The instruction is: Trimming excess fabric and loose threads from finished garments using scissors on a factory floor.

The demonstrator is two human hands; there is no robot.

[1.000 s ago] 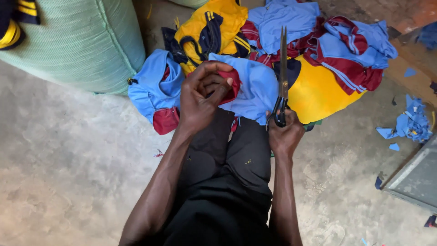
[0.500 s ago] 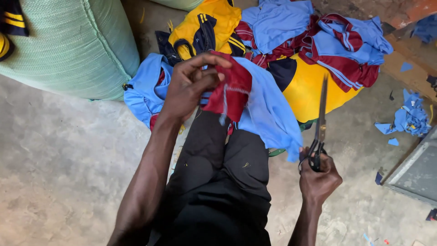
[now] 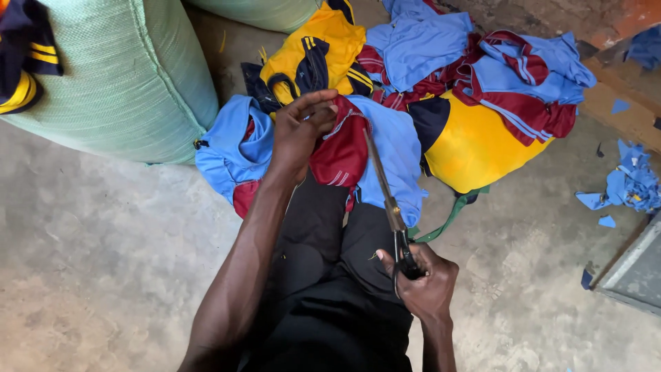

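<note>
My left hand pinches a light blue garment with dark red trim and lifts a fold of it over my lap. My right hand grips the handles of long metal scissors. Their blades are closed and point up and left, with the tip at the red part of the lifted fabric. My legs in black trousers lie under the garment.
A heap of yellow, light blue and dark red garments lies on the concrete floor ahead. A large green woven sack stands at the left. Blue fabric scraps lie at the right, near a grey metal edge.
My right hand swung the scissors out to the right, then brought them back so the tip meets the lifted fabric. My left hand raised the red and blue fold.
</note>
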